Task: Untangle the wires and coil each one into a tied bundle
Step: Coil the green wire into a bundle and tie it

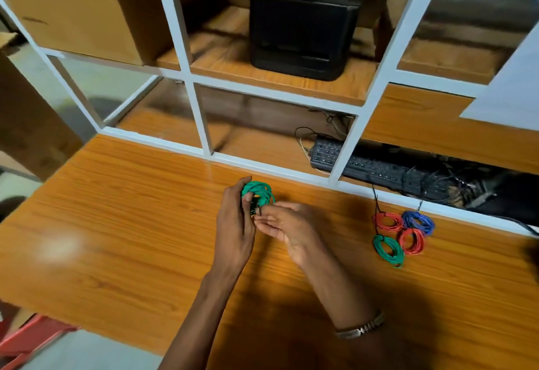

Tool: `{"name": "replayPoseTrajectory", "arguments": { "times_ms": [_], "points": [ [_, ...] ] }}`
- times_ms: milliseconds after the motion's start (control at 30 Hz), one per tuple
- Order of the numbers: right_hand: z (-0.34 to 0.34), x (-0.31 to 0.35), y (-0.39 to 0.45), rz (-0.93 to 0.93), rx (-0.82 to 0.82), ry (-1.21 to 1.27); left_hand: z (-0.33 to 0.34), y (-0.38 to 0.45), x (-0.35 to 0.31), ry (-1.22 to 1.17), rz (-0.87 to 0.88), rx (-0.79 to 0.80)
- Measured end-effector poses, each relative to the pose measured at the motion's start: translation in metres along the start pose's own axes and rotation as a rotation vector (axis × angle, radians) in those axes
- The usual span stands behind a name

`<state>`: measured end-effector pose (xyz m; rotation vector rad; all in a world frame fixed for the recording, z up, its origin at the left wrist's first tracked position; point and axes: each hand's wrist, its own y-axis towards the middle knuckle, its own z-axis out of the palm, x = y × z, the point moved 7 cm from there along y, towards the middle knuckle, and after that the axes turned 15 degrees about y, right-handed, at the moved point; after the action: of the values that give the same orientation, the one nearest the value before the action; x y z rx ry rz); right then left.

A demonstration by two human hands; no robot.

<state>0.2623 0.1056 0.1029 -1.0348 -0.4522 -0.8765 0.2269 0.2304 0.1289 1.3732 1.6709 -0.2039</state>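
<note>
My left hand [234, 225] grips a coil of green wire [260, 192] above the middle of the wooden table [116, 224], thumb over the coil's top. My right hand [287, 225] meets it from the right, and its fingertips pinch a dark tie at the coil's lower edge. To the right, several finished bundles lie close together on the table: a red bundle [388, 221], a blue bundle [418, 222], a second red bundle [411, 241] and a green bundle [388, 250]. Black tie ends stick up from the rear bundles.
A white metal shelf frame [204, 154] runs along the table's far edge. A black keyboard [370, 165] and loose dark cables lie under the shelf at right. A black box [303, 25] and a cardboard box [75, 8] sit on the shelf above.
</note>
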Motion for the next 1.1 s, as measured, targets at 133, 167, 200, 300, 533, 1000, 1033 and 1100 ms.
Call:
{"name": "replayPoseTrajectory", "arguments": {
  "times_ms": [133,167,200,300,533,1000,1033,1100],
  "points": [
    [-0.014,0.008,-0.005,-0.087,0.002,0.067,0.011,-0.005,-0.01,-0.029,0.001,-0.018],
    [-0.016,0.009,-0.008,-0.124,0.003,0.069,0.015,-0.006,-0.011,-0.048,-0.017,-0.022],
    [-0.018,0.011,-0.011,-0.161,0.001,0.074,0.019,-0.007,-0.01,-0.076,-0.043,-0.023],
    [-0.027,0.021,-0.02,-0.266,-0.026,0.093,0.037,-0.012,-0.01,-0.231,-0.15,0.009],
    [-0.041,0.043,-0.024,-0.429,-0.02,0.007,0.05,-0.019,-0.026,-0.504,-0.303,0.135],
    [-0.051,0.042,-0.02,-0.304,0.007,0.092,0.057,-0.028,-0.022,-0.81,-0.61,0.269],
    [-0.05,0.043,-0.021,-0.324,0.017,0.065,0.056,-0.027,-0.023,-0.795,-0.596,0.269],
    [-0.048,0.046,-0.022,-0.374,0.043,-0.009,0.054,-0.026,-0.026,-0.782,-0.565,0.267]
  ]
}}
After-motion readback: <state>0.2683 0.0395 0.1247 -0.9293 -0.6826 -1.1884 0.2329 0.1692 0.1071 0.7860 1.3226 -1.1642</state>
